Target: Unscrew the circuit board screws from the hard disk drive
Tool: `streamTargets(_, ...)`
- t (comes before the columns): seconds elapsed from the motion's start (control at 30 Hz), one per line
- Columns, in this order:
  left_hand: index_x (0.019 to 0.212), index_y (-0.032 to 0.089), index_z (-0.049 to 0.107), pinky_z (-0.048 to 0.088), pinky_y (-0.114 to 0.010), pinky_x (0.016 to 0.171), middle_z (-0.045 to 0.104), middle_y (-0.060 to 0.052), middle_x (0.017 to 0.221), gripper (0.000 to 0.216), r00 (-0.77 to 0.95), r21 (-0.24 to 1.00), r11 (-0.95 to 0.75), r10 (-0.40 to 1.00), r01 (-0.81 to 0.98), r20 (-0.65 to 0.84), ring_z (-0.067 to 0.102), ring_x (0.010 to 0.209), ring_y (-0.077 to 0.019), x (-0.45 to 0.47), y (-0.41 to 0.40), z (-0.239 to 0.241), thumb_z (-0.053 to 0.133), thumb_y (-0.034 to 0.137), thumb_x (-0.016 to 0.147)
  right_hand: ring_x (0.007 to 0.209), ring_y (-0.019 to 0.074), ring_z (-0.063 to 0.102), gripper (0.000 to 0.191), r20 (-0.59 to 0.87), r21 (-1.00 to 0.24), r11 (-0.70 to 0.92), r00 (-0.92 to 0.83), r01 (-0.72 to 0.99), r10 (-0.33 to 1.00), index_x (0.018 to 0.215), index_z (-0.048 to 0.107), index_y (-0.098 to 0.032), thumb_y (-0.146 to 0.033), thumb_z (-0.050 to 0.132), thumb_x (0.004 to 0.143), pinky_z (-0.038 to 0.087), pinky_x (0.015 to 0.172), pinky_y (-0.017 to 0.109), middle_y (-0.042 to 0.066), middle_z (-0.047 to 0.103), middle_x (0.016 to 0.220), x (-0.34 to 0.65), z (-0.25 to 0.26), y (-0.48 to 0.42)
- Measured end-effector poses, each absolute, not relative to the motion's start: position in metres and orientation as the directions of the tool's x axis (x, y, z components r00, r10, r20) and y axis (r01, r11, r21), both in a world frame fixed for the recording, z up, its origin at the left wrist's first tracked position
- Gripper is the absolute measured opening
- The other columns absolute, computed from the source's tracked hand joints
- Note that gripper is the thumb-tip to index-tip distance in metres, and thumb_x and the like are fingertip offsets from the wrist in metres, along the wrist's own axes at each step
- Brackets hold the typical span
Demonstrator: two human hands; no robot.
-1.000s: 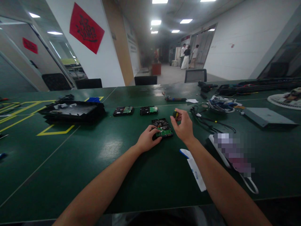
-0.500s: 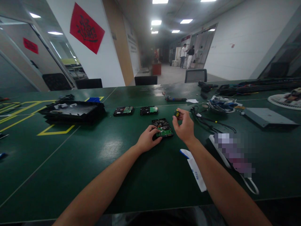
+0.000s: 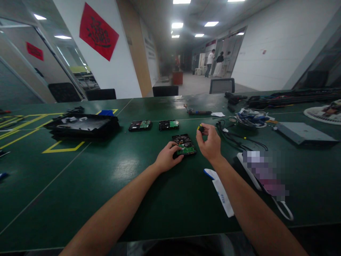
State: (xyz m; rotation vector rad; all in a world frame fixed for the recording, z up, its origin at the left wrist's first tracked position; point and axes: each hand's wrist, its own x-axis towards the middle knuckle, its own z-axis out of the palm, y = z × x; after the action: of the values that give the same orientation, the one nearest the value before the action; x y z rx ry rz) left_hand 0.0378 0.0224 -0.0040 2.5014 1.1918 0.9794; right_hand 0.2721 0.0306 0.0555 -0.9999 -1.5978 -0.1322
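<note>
1. Black rectangular hard drive with green circuit board (image 3: 185, 143): flat on dark-green tabletop (image 3: 149, 213), board side up. Black casing at far end, green board at near end; finer detail too small to read.
2. Left hand (image 3: 168, 156): holding drive's left side, fingers over board, thumb by near edge.
3. Right hand (image 3: 210, 143): narrow pinch on small yellow-and-black object (image 3: 200, 128), mostly hidden; near drive's right side, apart from it.
4. Edges: drive well apart from tabletop's near and far edges.
5. Room: black-and-green drive (image 3: 140, 125) and second black-and-green drive (image 3: 169, 124) sit beyond, leftward. Black cables (image 3: 236, 141) just right of right hand; white strip with blue tip (image 3: 222, 197) beside right forearm.
</note>
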Motion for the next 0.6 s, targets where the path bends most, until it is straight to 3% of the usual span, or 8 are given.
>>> streamTargets(0.17,0.122,0.026,0.067,0.058,-0.044,0.097,0.055,-0.009,0.129,0.036,0.457,0.442,-0.656,0.749,0.612,0.479,0.063,0.113,-0.0265,0.0374,0.0227,-0.0043,0.074,0.037,0.089,0.1,0.0271,0.067,0.033,0.869,-0.388,0.621,0.046,0.681,0.493,0.123,0.055,-0.025,-0.034,0.066,0.093,0.063,0.079,0.046,0.011,0.062,0.115,0.2732,0.058,0.0294)
streamTargets(0.3,0.122,0.026,0.067,0.058,-0.045,0.098,0.056,-0.009,0.128,0.036,0.459,0.44,-0.661,0.745,0.608,0.485,0.063,0.114,-0.0268,0.0379,0.0214,-0.0025,0.074,0.037,0.089,0.105,0.0291,0.067,0.034,0.871,-0.39,0.642,0.039,0.66,0.489,0.128,0.052,-0.023,-0.029,0.059,0.095,0.063,0.083,0.048,0.014,0.063,0.121,0.2731,0.0575,0.0303)
streamTargets(0.6,0.122,0.025,0.067,0.057,-0.045,0.1,0.055,-0.01,0.129,0.036,0.458,0.434,-0.655,0.749,0.618,0.478,0.063,0.114,-0.0271,0.0388,0.021,-0.0028,0.074,0.037,0.089,0.104,0.0281,0.067,0.033,0.873,-0.361,0.624,0.016,0.693,0.488,0.126,0.054,-0.025,-0.029,0.061,0.094,0.063,0.082,0.047,0.012,0.064,0.116,0.2729,0.0576,0.0296)
